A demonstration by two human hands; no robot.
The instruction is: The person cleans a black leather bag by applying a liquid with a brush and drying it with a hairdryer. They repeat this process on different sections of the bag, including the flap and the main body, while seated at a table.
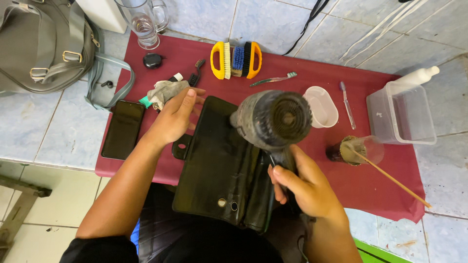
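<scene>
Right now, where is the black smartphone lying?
In the head view, the black smartphone lies at the red cloth's left edge, left of the left hand, below the grey bag.

Field notes, placed relative to the dark red mat (302, 73).

- Smartphone (123, 129): lies flat at the mat's left edge, partly on it. Tall black rectangle, rounded corners; screen dark.
- Clear plastic container (402, 113): stands on the mat's right end. Box-shaped, colourless, open at the top; a small pale mark on its near wall, too small to make out.
- White squeeze bottle (418, 77): lies on the tiles just beyond the mat's far right corner, behind the container. Slim, plain white, narrow nozzle pointing right.

No signs or readable labels in view.
</scene>
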